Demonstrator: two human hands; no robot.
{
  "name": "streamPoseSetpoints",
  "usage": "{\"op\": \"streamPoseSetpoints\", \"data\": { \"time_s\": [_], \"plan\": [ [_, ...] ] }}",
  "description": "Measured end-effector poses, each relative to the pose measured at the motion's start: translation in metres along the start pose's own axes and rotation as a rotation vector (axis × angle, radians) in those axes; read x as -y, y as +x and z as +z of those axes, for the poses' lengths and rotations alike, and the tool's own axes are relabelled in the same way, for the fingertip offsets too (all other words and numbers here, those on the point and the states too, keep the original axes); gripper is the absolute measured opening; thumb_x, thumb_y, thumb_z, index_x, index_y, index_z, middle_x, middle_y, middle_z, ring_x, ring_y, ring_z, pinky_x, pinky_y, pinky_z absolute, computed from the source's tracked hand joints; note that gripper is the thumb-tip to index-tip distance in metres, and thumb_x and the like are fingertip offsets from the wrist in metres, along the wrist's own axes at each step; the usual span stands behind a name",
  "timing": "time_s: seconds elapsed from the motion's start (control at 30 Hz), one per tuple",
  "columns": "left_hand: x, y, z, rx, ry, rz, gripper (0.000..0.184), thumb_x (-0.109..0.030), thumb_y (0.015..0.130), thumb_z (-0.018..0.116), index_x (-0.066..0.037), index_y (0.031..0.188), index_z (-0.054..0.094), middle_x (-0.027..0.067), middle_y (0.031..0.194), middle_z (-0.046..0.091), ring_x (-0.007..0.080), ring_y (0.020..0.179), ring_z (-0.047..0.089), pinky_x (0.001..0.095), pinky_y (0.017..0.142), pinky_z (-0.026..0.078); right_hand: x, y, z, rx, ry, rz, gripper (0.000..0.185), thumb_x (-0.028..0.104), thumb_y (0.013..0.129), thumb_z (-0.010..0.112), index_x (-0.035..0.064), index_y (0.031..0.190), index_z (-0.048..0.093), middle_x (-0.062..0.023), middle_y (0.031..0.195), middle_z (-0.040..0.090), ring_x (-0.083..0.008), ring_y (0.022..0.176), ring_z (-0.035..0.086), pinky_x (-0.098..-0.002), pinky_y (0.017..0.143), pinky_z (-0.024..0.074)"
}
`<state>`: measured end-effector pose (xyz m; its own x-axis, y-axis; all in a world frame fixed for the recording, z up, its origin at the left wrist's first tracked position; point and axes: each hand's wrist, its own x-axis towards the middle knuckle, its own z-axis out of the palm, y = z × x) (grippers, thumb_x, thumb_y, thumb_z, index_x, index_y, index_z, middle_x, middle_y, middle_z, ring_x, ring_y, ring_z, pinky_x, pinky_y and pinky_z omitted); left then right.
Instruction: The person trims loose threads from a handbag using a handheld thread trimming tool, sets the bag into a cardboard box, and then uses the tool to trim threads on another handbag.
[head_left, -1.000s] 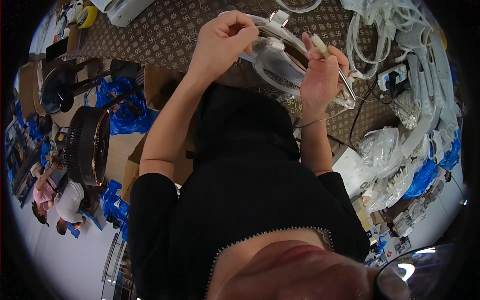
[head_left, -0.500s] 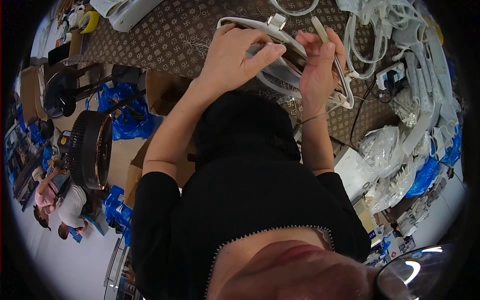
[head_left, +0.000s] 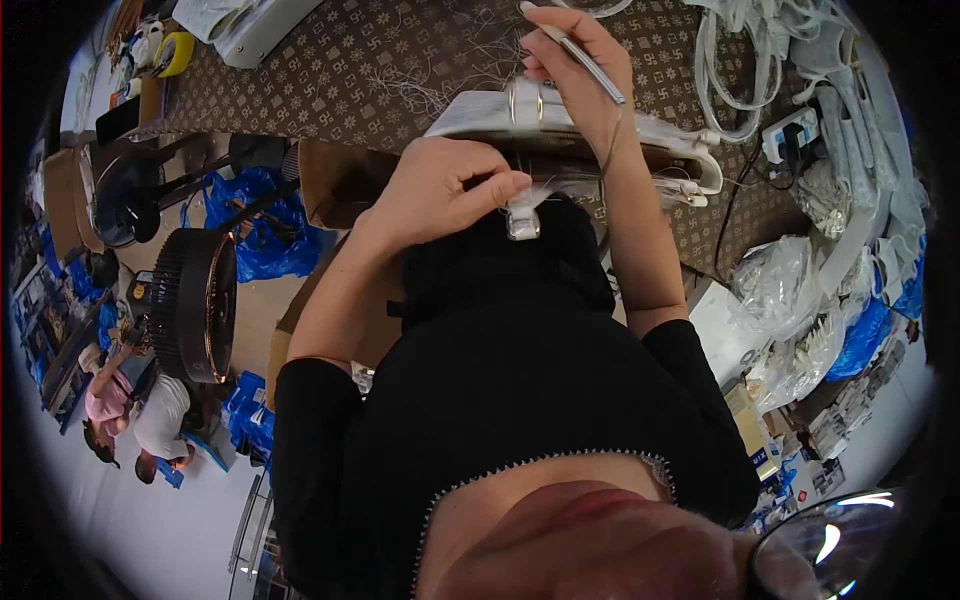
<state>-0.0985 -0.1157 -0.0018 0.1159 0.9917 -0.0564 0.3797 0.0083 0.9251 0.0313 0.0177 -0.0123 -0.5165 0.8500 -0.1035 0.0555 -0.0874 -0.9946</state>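
The white bag (head_left: 475, 115) sits in front of me at the near edge of the patterned tablecloth (head_left: 330, 85), its brown-lined opening towards me. One shiny strap tab (head_left: 525, 105) stands on its far side, another (head_left: 522, 222) on the near side, against my black clothes. My left hand (head_left: 440, 190) is at the near side, thumb and forefinger closed narrow by fine thread ends at the near tab. My right hand (head_left: 590, 75) is over the far side, fingers curled around a slim metal tool (head_left: 590, 68). Loose threads (head_left: 425, 85) lie beyond the bag to the left; clear straps (head_left: 715, 75) lie to the right, with a white power socket (head_left: 788, 135) near them. Further left are a black fan (head_left: 190, 305) and two people (head_left: 135, 415).
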Motion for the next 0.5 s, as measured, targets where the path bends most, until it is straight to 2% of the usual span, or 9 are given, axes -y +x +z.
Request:
{"op": "streamPoseSetpoints", "data": {
  "time_s": [0.07,0.1,0.13,0.2,0.33,0.47,0.5],
  "plan": [
    [-0.009,-0.005,0.01,-0.124,0.063,-0.167,0.019,-0.025,0.079,0.067,-0.007,0.078,0.067,0.0055,0.067,0.063,0.0184,0.059,0.06,0.0273,0.053,0.045,-0.007,0.0,0.002,0.027,-0.007,0.11,0.03,0.003,0.084,0.061,0.0018,0.114,0.056,-0.0068,0.092,0.065,-0.0107,0.09,0.061,-0.0236,0.081,0.0489],
    [-0.001,-0.007,0.015,-0.196,0.119,-0.037,0.018,-0.023,0.08,0.067,-0.006,0.079,0.066,0.0067,0.066,0.063,0.018,0.057,0.06,0.0276,0.054,0.046,-0.011,0.001,0.003,0.038,-0.012,0.164,0.03,0.003,0.084,0.062,0.0019,0.113,0.057,-0.0065,0.092,0.065,-0.0104,0.09,0.061,-0.0234,0.081,0.0489],
    [-0.001,-0.008,0.017,-0.189,0.115,-0.044,0.018,-0.023,0.08,0.067,-0.006,0.079,0.066,0.0067,0.066,0.063,0.018,0.057,0.06,0.0276,0.054,0.046,-0.024,0.0,-0.002,0.058,0.039,0.043,0.026,0.007,0.084,0.064,0.0035,0.109,0.059,-0.0026,0.087,0.065,-0.0045,0.081,0.058,-0.0193,0.072,0.0472],
    [-0.003,-0.007,0.022,-0.324,-0.033,-0.195,0.017,-0.022,0.08,0.067,-0.006,0.082,0.066,0.0081,0.067,0.063,0.0188,0.057,0.06,0.0277,0.054,0.047,-0.026,-0.007,-0.003,0.048,0.049,0.06,0.026,0.007,0.084,0.064,0.0036,0.109,0.059,-0.0024,0.087,0.065,-0.0044,0.08,0.058,-0.0191,0.072,0.0469],
    [0.006,0.005,0.017,-0.352,0.08,-0.105,0.018,-0.018,0.081,0.066,-0.005,0.093,0.063,0.0082,0.07,0.064,0.0163,0.058,0.062,0.0251,0.055,0.048,-0.025,-0.01,-0.001,0.07,0.077,0.064,0.026,0.008,0.084,0.065,0.004,0.108,0.06,-0.0018,0.086,0.064,-0.0038,0.078,0.057,-0.0184,0.069,0.0458],
    [0.005,0.002,0.013,-0.301,0.05,-0.072,0.017,-0.015,0.081,0.065,-0.005,0.094,0.062,0.0077,0.071,0.063,0.0166,0.058,0.061,0.0258,0.055,0.048,-0.022,-0.012,-0.002,0.086,0.106,0.063,0.025,0.009,0.083,0.065,0.0044,0.108,0.06,-0.0011,0.085,0.064,-0.0033,0.076,0.056,-0.0178,0.067,0.0447],
    [0.001,-0.001,0.011,-0.414,-0.056,-0.06,0.016,-0.015,0.081,0.065,-0.005,0.093,0.061,0.0077,0.074,0.063,0.0174,0.059,0.06,0.0263,0.054,0.048,-0.021,-0.011,-0.002,0.09,0.117,0.063,0.025,0.009,0.083,0.065,0.0045,0.108,0.06,-0.0009,0.085,0.064,-0.0032,0.076,0.055,-0.0176,0.067,0.0445]
  ]
}}
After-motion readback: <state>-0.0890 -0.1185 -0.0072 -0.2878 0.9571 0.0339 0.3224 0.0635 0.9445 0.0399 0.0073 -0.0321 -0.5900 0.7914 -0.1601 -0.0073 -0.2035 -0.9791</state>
